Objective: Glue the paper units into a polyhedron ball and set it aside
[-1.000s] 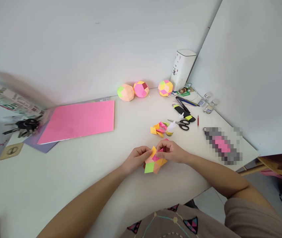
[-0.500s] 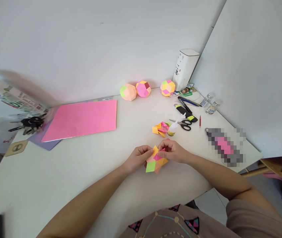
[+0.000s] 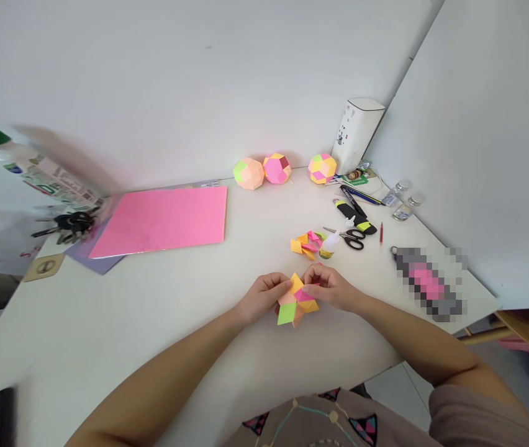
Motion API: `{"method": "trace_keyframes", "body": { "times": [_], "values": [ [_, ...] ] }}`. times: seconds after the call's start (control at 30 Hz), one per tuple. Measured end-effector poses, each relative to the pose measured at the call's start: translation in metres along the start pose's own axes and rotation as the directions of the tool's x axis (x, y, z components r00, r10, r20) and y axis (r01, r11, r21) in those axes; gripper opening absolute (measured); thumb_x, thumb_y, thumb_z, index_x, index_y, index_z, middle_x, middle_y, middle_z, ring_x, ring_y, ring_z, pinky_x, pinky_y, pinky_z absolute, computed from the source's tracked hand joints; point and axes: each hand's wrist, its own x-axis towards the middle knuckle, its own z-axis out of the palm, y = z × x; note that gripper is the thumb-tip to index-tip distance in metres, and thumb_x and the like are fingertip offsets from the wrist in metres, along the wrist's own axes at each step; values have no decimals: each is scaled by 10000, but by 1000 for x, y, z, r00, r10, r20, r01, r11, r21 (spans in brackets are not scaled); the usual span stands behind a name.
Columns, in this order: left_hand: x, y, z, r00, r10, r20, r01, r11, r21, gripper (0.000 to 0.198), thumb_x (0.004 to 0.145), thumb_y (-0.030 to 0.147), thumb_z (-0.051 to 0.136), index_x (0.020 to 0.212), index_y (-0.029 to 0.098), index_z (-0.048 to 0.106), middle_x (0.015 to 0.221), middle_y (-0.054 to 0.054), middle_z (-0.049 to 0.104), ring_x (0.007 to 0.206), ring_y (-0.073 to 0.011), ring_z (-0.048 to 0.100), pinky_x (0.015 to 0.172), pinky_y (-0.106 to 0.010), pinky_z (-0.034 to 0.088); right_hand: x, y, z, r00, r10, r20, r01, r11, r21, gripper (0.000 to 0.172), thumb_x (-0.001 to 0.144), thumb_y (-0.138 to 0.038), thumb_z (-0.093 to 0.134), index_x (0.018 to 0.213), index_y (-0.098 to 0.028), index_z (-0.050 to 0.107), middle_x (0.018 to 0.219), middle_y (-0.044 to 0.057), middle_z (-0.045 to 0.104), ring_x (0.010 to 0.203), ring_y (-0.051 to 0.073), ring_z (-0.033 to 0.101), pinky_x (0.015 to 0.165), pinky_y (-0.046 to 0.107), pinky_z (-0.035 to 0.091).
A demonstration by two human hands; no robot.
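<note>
Between my two hands is a folded paper model with green, yellow, pink and peach facets and pointed flaps. My left hand pinches its left side, thumb near the yellow flap. On the other side, my right hand grips a pink part between thumb and fingers; the fingertips behind the paper are hidden. Just beyond my hands lie loose folded paper pieces in yellow, pink and green. Beside them stands a small glue bottle with a white nozzle. Black-handled scissors rest to its right.
Paper balls line the wall. Pink paper sheets lie at left, near keys and a green-capped bottle. At right are a black-and-yellow cutter, glass jars, a white container and a blurred-out item.
The camera view has shifted slightly, so everything sits a little further right. The paper model has turned a little in my hands, its yellow flap now showing more fully. Both hands keep their hold.
</note>
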Motion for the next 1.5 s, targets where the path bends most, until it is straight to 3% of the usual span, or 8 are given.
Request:
{"method": "trace_keyframes", "body": {
  "times": [0.2, 0.4, 0.57, 0.7, 0.83, 1.23, 1.37, 1.5],
  "values": [
    [0, -1, -3, 997, 79, -3, -79, 993, -88, 331, 755, 486, 629, 799, 162, 582, 637, 18, 559, 521, -88, 494, 495, -216, 368, -1, -1, 1, 1000, -17, -27, 19, 997, 68, 293, 728, -395, 698, 726, -177, 504, 715, -14, 515, 639, 107, 493, 574, 248, 418],
    [-2, 2, -5, 987, 156, 45, -144, 968, -204, 403, 705, 357, 723, 1040, 202, 560, 952, -45, 637, 847, -178, 608, 760, -312, 470, 0, -3, 1, 983, -83, -164, 100, 990, 101, 287, 744, -415, 688, 725, -191, 510, 723, -11, 543, 664, 118, 511, 632, 278, 452],
    [-1, 1, -1, 990, 130, 61, -120, 982, -148, 357, 679, 271, 753, 989, 180, 601, 889, -47, 664, 840, -179, 609, 804, -335, 461, 0, 0, 2, 966, -94, -239, 121, 988, 98, 272, 734, -405, 702, 717, -193, 531, 736, -9, 553, 689, 124, 512, 665, 290, 447],
    [0, -1, 2, 990, 141, -24, -141, 989, -41, 242, 695, 295, 735, 872, 152, 653, 777, -32, 641, 732, -148, 575, 714, -294, 465, -1, 1, 4, 979, -86, -183, 109, 987, 118, 264, 723, -383, 716, 717, -182, 546, 794, 8, 590, 732, 131, 537, 684, 291, 453],
    [1, -1, 0, 993, 120, -2, -120, 993, -13, 269, 675, 325, 743, 861, 143, 672, 801, -50, 645, 720, -165, 575, 677, -312, 487, 0, 0, 3, 986, -116, -121, 133, 981, 139, 247, 790, -399, 649, 730, -173, 568, 803, 14, 594, 729, 126, 546, 683, 283, 468],
    [-5, 9, 4, 993, 93, 69, -80, 982, -168, 307, 791, 420, 623, 875, 130, 680, 776, -95, 697, 691, -203, 644, 629, -312, 481, 0, 2, 1, 999, -31, 13, 28, 978, 205, 214, 804, -353, 646, 805, -157, 560, 712, -2, 627, 591, 124, 626, 554, 281, 547],
    [-5, 9, 3, 997, 65, 49, -58, 989, -139, 325, 765, 444, 642, 813, 126, 688, 754, -91, 689, 673, -200, 636, 618, -311, 480, 2, 3, -1, 998, 6, 70, -20, 977, 210, 282, 792, -360, 661, 965, -185, 523, 736, -13, 652, 544, 122, 633, 495, 273, 545],
    [-3, 7, 2, 999, 37, -30, -41, 985, -167, 330, 714, 464, 681, 707, 135, 655, 653, -50, 648, 603, -184, 614, 582, -307, 474, 2, 3, -1, 994, 39, 101, -53, 988, 146, 254, 794, -376, 655, 852, -146, 566, 695, 6, 660, 548, 121, 639, 522, 261, 534]
  ]
}}
